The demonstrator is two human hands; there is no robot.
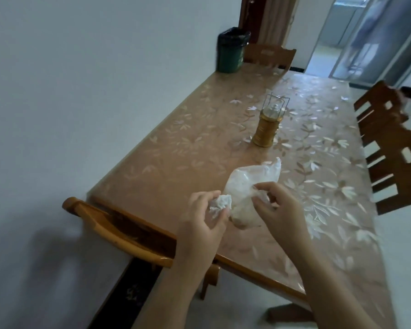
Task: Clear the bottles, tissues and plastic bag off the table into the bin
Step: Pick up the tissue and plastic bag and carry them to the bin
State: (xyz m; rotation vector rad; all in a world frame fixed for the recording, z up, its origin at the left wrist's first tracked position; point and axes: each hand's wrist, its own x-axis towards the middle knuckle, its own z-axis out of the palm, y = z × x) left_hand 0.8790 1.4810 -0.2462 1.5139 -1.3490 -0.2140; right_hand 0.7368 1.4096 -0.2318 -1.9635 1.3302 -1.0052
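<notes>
Bag [249, 184] lengthwise, tip toward lantern [267, 125].

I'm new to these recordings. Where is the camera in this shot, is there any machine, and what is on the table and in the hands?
There is no machine here. A person wears one wide-angle camera on the head, so you look down at their own two bare hands. The left hand grips a crumpled white tissue. The right hand pinches a clear plastic bag over the near end of the table, which has a flower-patterned cover. A golden lantern stands upright mid-table. The green bin, lined with a black bag, is at the far end by the wall. Wooden chairs stand around the table.
</notes>
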